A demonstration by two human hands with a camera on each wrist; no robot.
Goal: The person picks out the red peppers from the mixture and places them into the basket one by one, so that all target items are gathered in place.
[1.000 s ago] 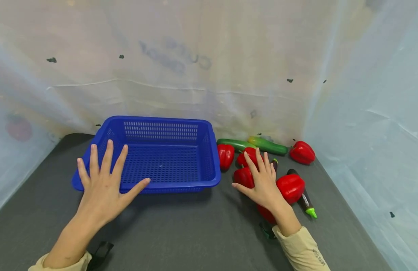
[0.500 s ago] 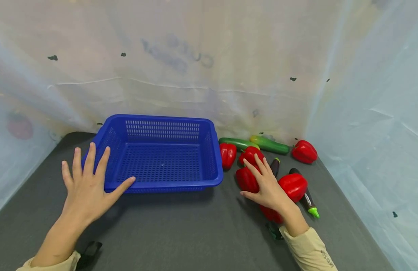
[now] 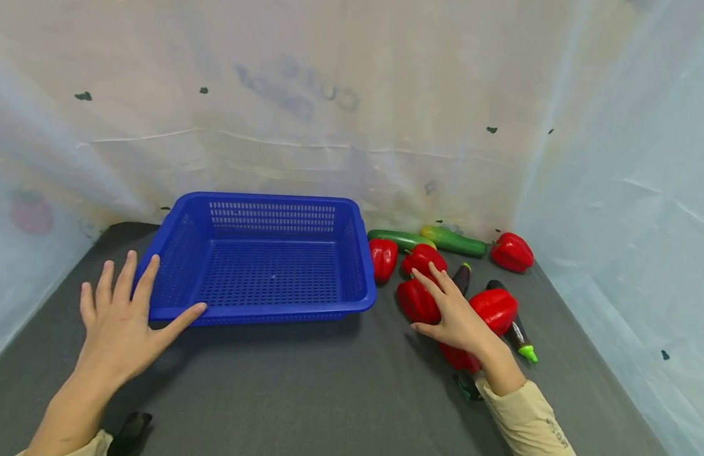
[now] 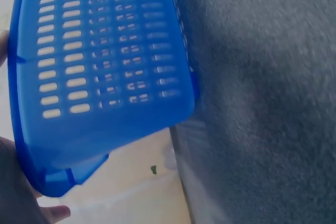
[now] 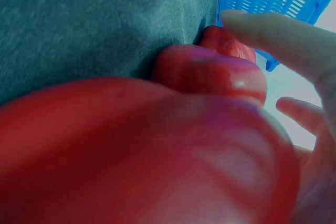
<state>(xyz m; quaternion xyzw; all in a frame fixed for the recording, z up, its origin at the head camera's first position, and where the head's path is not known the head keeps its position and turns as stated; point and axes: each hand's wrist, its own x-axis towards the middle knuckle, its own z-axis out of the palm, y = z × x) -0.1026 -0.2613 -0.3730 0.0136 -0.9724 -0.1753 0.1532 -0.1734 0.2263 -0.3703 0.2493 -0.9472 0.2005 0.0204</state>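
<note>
Fingers spread, my left hand (image 3: pixel 120 335) is at the near left corner of a blue perforated plastic basket (image 3: pixel 260 314). The left wrist view shows the basket's slotted side wall (image 4: pixel 115 124) close by, with parts of the hand at its rim; whether they touch it I cannot tell. My right hand (image 3: pixel 457 322) hovers over a cluster of red bell peppers, its fingers extended and holding nothing. Nearest its fingertips is one red bell pepper (image 3: pixel 416 303). A large bell pepper (image 5: pixel 157 156) fills the right wrist view below the hand. Part of the cluster is hidden by the hand.
Two green cucumber-like vegetables (image 3: pixel 453 241) lie along the back. A dark eggplant (image 3: pixel 519 339) lies at the right, and another eggplant (image 3: pixel 462 277) shows behind the right hand. One red bell pepper (image 3: pixel 512 253) sits at the back right. Plastic sheeting (image 3: pixel 340 114) encloses the grey table (image 3: pixel 306 392).
My left hand has moved left and slightly nearer, from over the basket's left part to its near left corner. My right hand has shifted slightly right and nearer. Basket and vegetables stay put.
</note>
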